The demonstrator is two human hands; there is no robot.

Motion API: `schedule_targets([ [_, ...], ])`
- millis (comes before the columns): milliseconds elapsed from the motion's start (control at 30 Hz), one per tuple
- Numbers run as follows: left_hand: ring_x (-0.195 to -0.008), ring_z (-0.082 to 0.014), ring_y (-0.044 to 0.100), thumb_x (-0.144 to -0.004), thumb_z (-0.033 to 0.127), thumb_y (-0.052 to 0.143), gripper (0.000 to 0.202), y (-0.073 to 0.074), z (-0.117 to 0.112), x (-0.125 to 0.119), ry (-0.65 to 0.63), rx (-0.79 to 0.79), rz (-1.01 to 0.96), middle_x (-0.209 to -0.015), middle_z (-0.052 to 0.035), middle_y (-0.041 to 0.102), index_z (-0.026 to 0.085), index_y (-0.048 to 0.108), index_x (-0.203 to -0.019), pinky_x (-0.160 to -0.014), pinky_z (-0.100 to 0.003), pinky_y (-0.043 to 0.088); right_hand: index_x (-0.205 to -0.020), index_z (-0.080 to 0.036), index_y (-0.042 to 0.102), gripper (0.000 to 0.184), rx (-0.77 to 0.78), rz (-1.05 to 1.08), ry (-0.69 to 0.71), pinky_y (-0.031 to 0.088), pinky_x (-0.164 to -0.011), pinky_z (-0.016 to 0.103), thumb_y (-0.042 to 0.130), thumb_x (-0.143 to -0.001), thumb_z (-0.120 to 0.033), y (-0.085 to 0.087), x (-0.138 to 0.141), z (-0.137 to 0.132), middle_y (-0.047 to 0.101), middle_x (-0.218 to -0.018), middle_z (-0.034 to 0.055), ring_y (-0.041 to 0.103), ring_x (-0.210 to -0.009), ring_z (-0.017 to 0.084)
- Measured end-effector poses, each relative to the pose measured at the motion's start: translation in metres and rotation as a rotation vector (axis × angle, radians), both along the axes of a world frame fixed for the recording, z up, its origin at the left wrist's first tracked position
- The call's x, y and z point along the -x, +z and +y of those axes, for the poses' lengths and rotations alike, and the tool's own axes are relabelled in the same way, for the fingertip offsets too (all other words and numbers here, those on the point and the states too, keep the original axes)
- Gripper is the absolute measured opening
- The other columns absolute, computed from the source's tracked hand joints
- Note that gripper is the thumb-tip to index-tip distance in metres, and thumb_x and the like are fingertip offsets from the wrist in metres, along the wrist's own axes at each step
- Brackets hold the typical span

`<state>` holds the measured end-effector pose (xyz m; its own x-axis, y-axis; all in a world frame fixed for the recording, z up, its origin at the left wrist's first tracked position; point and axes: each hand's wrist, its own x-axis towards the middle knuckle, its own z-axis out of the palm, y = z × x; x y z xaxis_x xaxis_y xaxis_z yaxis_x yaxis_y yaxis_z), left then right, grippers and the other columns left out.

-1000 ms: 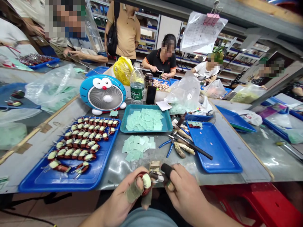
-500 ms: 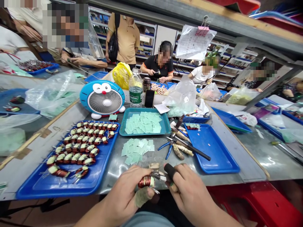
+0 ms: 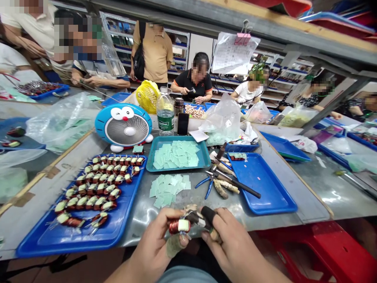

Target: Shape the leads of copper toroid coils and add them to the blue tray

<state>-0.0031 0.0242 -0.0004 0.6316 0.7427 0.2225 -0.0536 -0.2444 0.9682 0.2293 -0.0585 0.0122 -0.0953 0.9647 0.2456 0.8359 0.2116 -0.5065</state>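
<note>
Copper-wound coil (image 3: 179, 226) with a pale band, held at the near edge of the table, just in front of the body. Change noted: coil now sits on its side, winding and band facing up, no longer end-on to the camera. Left hand (image 3: 156, 239) closes narrowly round it, thumb and fingers in contact; a grey-green wrap (image 3: 176, 246) covers one digit. Right hand (image 3: 231, 245) pinches a small metal-tipped tool (image 3: 194, 217), its tip right beside the coil; a black finger sleeve (image 3: 208, 214) covers the index finger. Exact tip contact hidden.

Just far of the hands, loose pale green paper squares (image 3: 165, 190) lie on the steel table (image 3: 138, 228). Left: blue tray (image 3: 38, 244) holding rows of similar coils (image 3: 97, 196). Far centre: teal tray (image 3: 203, 157) stacked with more squares. Right: blue-handled pliers (image 3: 203, 182) and a black-handled tool (image 3: 244, 188) lie beside a blue tray (image 3: 290, 206).
</note>
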Motion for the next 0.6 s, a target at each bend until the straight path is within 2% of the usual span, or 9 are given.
schedule_targets([
  [67,-0.097,-0.0183,0.067,-0.103,0.039,0.058,0.030,0.003,0.003,-0.001,-0.020,-0.054,0.042,-0.111,-0.0035,0.066,0.029,0.050,-0.130,-0.086,-0.026,0.054,-0.112,-0.022,0.062,0.018,-0.024,-0.029,0.002,0.039,-0.078,0.023,0.057,-0.095,-0.018,0.000,-0.002,0.001,0.057,-0.101,0.0028,0.049,-0.091,0.012],
  [167,-0.084,-0.0162,0.066,-0.102,0.041,0.058,0.034,0.011,0.009,-0.004,-0.045,-0.240,0.090,-0.102,-0.0023,0.068,0.028,0.052,-0.132,-0.077,-0.023,0.053,-0.122,-0.023,0.061,0.027,-0.068,-0.066,0.011,0.038,-0.077,0.022,0.056,-0.095,-0.018,0.003,-0.007,0.001,0.058,-0.097,0.0030,0.049,-0.088,0.012],
  [267,-0.078,-0.0155,0.066,-0.102,0.043,0.057,0.031,0.013,0.008,-0.011,0.052,-0.395,0.077,-0.096,-0.0011,0.069,0.028,0.056,-0.130,-0.074,-0.022,0.051,-0.120,-0.021,0.062,0.026,-0.128,-0.077,0.004,0.035,-0.075,0.022,0.053,-0.096,-0.017,0.002,-0.007,-0.001,0.057,-0.094,0.0036,0.047,-0.087,0.012],
  [333,-0.079,-0.0160,0.066,-0.103,0.044,0.056,0.029,0.008,0.002,-0.016,0.159,-0.369,0.062,-0.095,-0.0012,0.070,0.027,0.057,-0.126,-0.073,-0.022,0.051,-0.118,-0.020,0.062,0.027,-0.205,-0.089,-0.036,0.034,-0.075,0.023,0.049,-0.095,-0.014,-0.002,-0.004,-0.003,0.057,-0.095,0.0041,0.046,-0.087,0.012],
  [400,-0.077,-0.0160,0.067,-0.103,0.044,0.055,0.027,0.002,-0.003,-0.019,0.228,-0.276,0.077,-0.093,-0.0013,0.071,0.025,0.058,-0.122,-0.070,-0.021,0.052,-0.118,-0.019,0.061,0.029,-0.286,-0.113,-0.093,0.032,-0.076,0.023,0.046,-0.095,-0.012,-0.007,0.000,-0.005,0.057,-0.096,0.0049,0.045,-0.087,0.013],
  [500,-0.076,-0.0168,0.068,-0.103,0.042,0.055,0.028,-0.002,-0.003,-0.018,0.178,-0.235,0.127,-0.093,-0.0019,0.073,0.024,0.057,-0.124,-0.069,-0.022,0.053,-0.111,-0.017,0.062,0.026,-0.320,-0.144,-0.139,0.030,-0.077,0.024,0.044,-0.094,-0.009,-0.013,0.003,-0.004,0.057,-0.096,0.0053,0.045,-0.087,0.013],
  [600,-0.086,-0.0199,0.069,-0.102,0.043,0.057,0.033,0.006,0.008,-0.015,0.073,-0.397,0.177,-0.101,-0.0050,0.073,0.024,0.057,-0.129,-0.078,-0.027,0.054,-0.110,-0.019,0.063,0.026,-0.276,-0.153,-0.132,0.031,-0.078,0.024,0.047,-0.092,-0.009,-0.010,0.001,-0.001,0.058,-0.096,0.0042,0.045,-0.088,0.013],
])
